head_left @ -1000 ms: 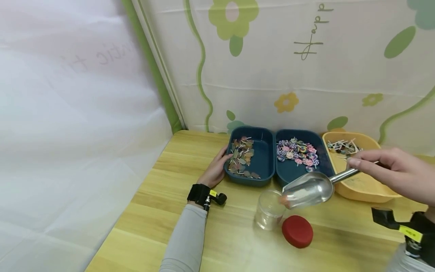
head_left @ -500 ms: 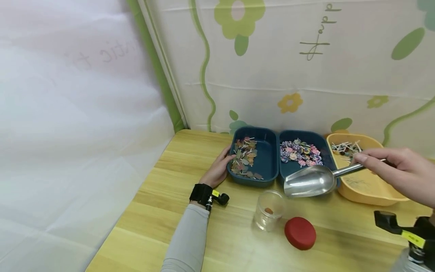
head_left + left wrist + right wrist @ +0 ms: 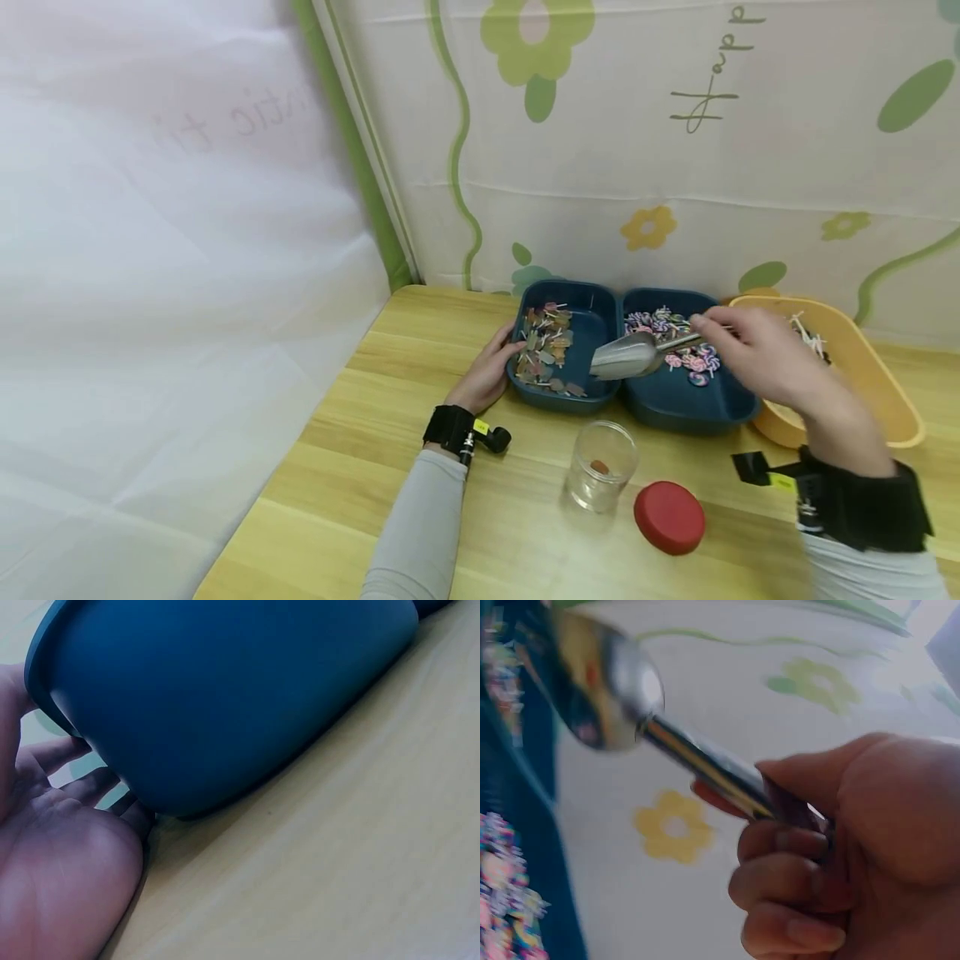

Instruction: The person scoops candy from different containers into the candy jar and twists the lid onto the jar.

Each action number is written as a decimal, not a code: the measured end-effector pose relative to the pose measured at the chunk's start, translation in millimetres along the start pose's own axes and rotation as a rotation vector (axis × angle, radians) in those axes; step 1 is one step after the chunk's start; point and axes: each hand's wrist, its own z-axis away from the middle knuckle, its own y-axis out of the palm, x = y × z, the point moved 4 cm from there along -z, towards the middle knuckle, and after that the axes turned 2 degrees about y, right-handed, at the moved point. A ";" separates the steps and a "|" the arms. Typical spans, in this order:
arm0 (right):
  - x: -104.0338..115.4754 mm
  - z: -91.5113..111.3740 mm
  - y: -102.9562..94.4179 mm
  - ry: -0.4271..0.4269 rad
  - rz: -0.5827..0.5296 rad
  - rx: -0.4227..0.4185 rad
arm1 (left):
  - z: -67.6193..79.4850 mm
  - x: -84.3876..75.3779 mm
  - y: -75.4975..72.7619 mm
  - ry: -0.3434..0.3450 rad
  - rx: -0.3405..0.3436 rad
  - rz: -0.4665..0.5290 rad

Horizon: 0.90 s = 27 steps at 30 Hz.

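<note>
1. Scoop (image 3: 628, 354), metal: held aloft, its mouth above the right part of the left tray (image 3: 592, 321). Bowl blurred; its contents, if any, cannot be made out.
2. Right hand (image 3: 757, 350): fingers curled round the scoop's handle, thumb along it; above the middle tray (image 3: 690, 421).
3. Left hand (image 3: 483, 375): gripping the left tray's outer side, thumb over the rim, fingers against the wall.
4. Left tray, blue: flat sweets (image 3: 547, 350) on sticks, mostly along its left side.
5. Middle tray, blue, just beside: swirl lollipops (image 3: 697, 367), partly behind hand and scoop.
6. Yellow tray (image 3: 870, 367), at the right end of the row: white-stick pieces (image 3: 808, 333), partly hidden by the right hand.
7. Jar (image 3: 602, 454), clear, uncovered, upright in front of the blue trays: one orange-brown piece (image 3: 599, 467) inside.
8. Lid (image 3: 670, 517), red: on the table (image 3: 322, 467), just beside the jar.
9. Cloth (image 3: 562, 150), flower-printed: hung behind.
</note>
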 end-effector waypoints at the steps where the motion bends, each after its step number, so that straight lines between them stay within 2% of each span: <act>1: 2.2 -3.5 7.6 -0.004 0.020 0.021 | 0.0 0.2 -0.1 0.001 0.001 0.000; 4: 8.9 -12.6 30.5 0.032 0.090 0.090 | 0.6 0.5 -0.5 -0.001 -0.004 -0.002; 7: 12.5 -20.6 54.6 0.052 0.111 0.145 | 1.1 0.7 -1.0 0.000 -0.011 -0.007; 10: 13.1 -26.0 78.5 0.052 0.083 0.205 | 1.4 0.9 -0.5 0.001 -0.013 -0.013; 14: 9.8 -29.0 101.6 0.046 -0.019 0.280 | 2.4 1.3 0.5 -0.003 -0.005 -0.010; 18: 5.2 -31.0 108.3 0.036 -0.107 0.313 | 1.4 1.4 -0.4 0.001 0.000 -0.003; 27: -2.8 -32.0 97.8 0.036 -0.212 0.334 | 2.7 2.2 -0.8 -0.016 0.007 -0.005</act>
